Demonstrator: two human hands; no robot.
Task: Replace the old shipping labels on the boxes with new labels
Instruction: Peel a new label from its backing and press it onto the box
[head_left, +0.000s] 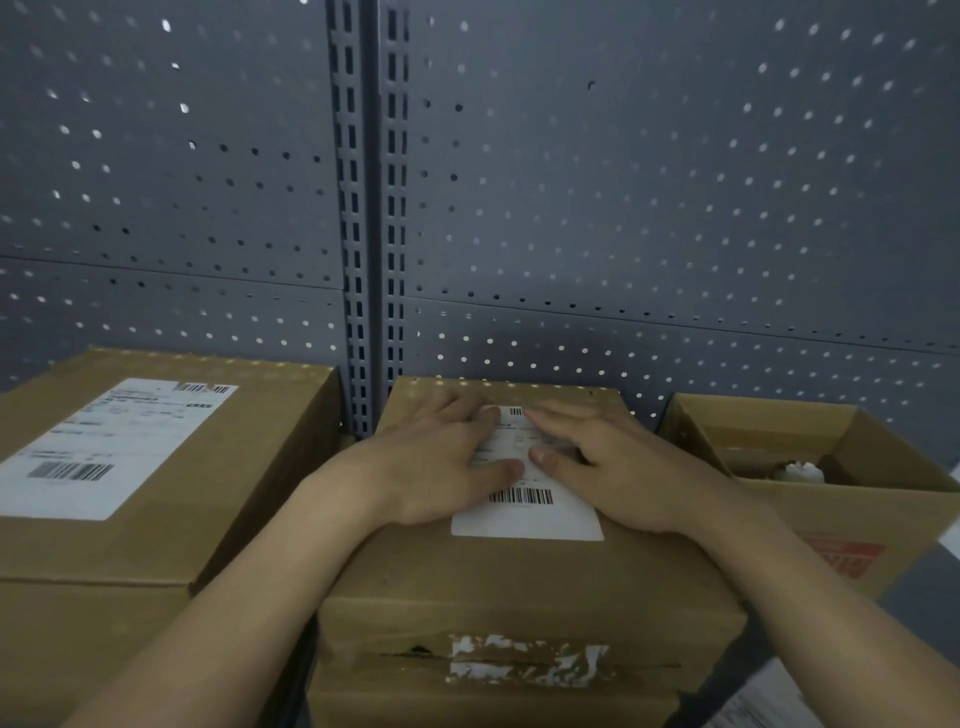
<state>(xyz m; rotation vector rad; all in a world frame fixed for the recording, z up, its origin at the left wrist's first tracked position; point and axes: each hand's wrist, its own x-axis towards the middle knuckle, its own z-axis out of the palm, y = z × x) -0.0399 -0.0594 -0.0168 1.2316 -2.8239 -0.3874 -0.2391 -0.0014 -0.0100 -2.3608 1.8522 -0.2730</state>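
Left grip (441, 467) and right grip (623, 473), flat-fingered, press label (530, 519) onto middle box (519, 577); grey pegboard wall (675, 182) behind.

No wording is legible. The white paper label (527, 519) on the centre brown cardboard box (519, 577) bears barcodes and blurred lines, as does the larger white label (104, 447) lower left. Red print (844, 556) on the open right box (883, 514) is unreadable.

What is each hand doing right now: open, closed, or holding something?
Left hand: open, fingers flat, pressing on the white label on the middle box.
Right hand: open, fingers flat, pressing on the same label.
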